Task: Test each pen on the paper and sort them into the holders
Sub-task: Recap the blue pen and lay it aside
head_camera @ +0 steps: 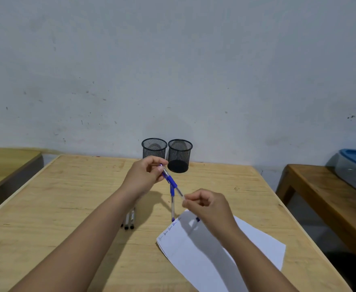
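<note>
My fingers pinch one blue pen [171, 181] from both ends, above the wooden table [72, 192]: my left hand [145, 175] curls its thumb and fingertips round the upper, capped end, and my right hand [207, 204] nips the lower end of the clear barrel. Leftmost on the table, a group of black-tipped pens [129, 220] lies side by side, partly hidden under my left forearm. Next, a second blue pen [172, 204] lies flat, its near end touching the corner of the white paper [196, 249], which bears a row of blue scribbles along its left edge. At the far edge, against the wall, stand two black mesh holders, the left holder [154, 148] just beside the right holder [180, 155].
</note>
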Motion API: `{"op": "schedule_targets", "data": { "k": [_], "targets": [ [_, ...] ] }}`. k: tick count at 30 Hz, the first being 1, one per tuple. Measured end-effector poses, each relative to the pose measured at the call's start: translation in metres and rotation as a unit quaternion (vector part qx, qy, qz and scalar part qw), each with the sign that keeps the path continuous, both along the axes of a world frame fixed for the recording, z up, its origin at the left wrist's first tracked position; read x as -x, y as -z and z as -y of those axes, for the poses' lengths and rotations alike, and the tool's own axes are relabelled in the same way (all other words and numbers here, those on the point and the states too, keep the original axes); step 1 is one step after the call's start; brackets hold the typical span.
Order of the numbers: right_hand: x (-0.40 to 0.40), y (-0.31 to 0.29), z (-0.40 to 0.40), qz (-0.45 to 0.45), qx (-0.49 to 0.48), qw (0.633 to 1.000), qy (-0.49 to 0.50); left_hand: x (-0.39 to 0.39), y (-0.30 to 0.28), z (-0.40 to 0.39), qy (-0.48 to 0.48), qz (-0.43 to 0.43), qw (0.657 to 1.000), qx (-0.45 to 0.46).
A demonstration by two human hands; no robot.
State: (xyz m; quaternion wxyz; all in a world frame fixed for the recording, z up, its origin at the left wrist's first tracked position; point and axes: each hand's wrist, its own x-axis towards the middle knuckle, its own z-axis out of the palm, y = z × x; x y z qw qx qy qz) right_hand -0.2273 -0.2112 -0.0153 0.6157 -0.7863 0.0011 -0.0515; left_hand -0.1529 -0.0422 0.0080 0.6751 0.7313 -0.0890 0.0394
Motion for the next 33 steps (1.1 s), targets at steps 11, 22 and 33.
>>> {"op": "schedule_targets", "data": {
  "k": [11, 22, 33],
  "targets": [
    [-0.026, 0.023, -0.016, -0.041, 0.041, 0.993, 0.105, -0.007, 0.044, 0.024, -0.113, 0.038, 0.966, -0.229],
    [-0.071, 0.049, -0.03, -0.101, 0.152, 0.971, 0.154, -0.023, 0.11, 0.025, -0.084, 0.033, 0.895, -0.438],
    [-0.076, 0.055, -0.034, -0.104, 0.228, 0.959, 0.135, -0.02, 0.109, 0.024, -0.1, 0.046, 0.907, -0.407]
  ]
}}
